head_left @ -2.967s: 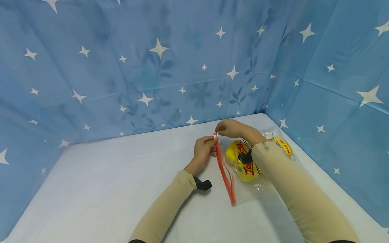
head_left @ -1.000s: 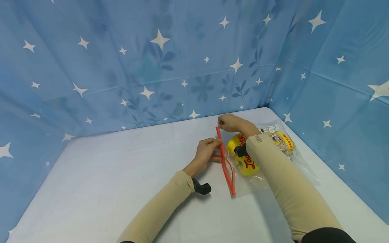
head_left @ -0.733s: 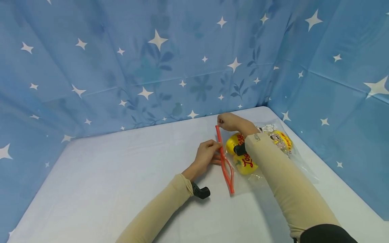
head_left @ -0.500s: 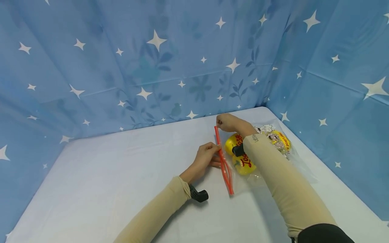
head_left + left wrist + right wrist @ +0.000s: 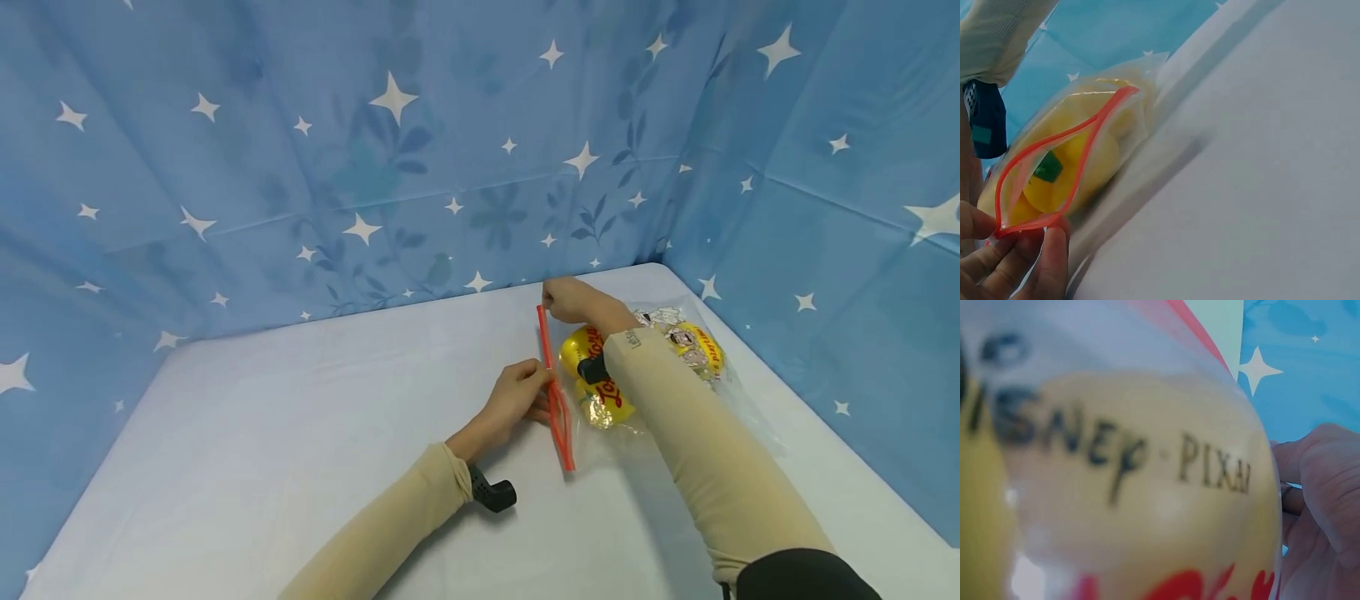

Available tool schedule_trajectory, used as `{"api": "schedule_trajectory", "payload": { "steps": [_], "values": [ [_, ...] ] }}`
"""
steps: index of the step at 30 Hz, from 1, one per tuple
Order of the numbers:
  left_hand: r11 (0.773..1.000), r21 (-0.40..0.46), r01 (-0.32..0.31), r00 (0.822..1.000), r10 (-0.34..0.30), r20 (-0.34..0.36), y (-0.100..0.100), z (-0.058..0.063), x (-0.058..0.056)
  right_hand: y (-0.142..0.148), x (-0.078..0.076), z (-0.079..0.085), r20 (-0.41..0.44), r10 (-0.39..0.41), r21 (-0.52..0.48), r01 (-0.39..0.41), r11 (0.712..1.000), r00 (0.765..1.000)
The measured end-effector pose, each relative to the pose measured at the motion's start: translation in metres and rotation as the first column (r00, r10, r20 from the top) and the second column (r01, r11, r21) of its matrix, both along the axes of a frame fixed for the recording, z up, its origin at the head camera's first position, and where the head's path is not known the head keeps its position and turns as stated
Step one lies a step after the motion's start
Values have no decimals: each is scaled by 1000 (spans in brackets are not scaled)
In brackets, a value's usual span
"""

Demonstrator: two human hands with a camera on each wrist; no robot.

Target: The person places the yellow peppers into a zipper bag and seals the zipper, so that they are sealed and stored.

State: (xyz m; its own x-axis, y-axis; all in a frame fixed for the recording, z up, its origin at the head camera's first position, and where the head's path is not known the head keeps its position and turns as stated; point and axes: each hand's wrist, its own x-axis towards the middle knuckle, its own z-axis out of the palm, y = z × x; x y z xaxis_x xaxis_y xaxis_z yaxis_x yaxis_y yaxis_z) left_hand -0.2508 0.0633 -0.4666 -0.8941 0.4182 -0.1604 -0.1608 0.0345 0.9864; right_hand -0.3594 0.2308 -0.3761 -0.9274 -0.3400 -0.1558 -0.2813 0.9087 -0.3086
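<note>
A clear zip bag (image 5: 693, 392) with printed pictures and a red zip strip (image 5: 545, 337) lies on the table's right side. Yellow contents bulge inside it; through its mouth I see a yellow pepper (image 5: 1075, 175) with a green stem. My left hand (image 5: 517, 396) pinches the strip about midway, at a small white slider. On the near side of that hand the strip parts into a narrow loop; beyond it, the two edges run together. My right hand (image 5: 570, 300) grips the bag's far corner at the strip's end, its fingertips partly hidden.
A white cloth covers the table (image 5: 300, 433). Blue star-patterned curtains (image 5: 420, 167) stand along its back and right side. Black wrist cameras (image 5: 491, 492) stick out from both wrists, the right one over the bag.
Over three seconds my left hand has moved from the strip's far end toward me, the slider with it. The strip's far part has come together. My right hand now grips the far corner.
</note>
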Motion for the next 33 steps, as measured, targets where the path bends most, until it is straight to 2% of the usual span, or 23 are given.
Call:
{"api": "schedule_trajectory", "payload": {
  "steps": [4, 11, 21, 33],
  "values": [
    [1000, -2, 22, 1000, -22, 3, -2, -1, 7, 2, -1, 0, 5, -12, -11, 12, 1000, 1000],
    [998, 39, 42, 998, -44, 48, -5, -3, 21, 1, -2, 1, 13, -24, -4, 24, 1000, 1000],
    [993, 67, 102, 991, -107, 82, -9, -4, 40, 0, 2, 6, 43, -75, 12, 75, 997, 996],
    [990, 86, 112, 989, -120, 91, -12, -2, 55, -2, -2, 7, 82, -103, 32, 100, 994, 991]
  ]
}}
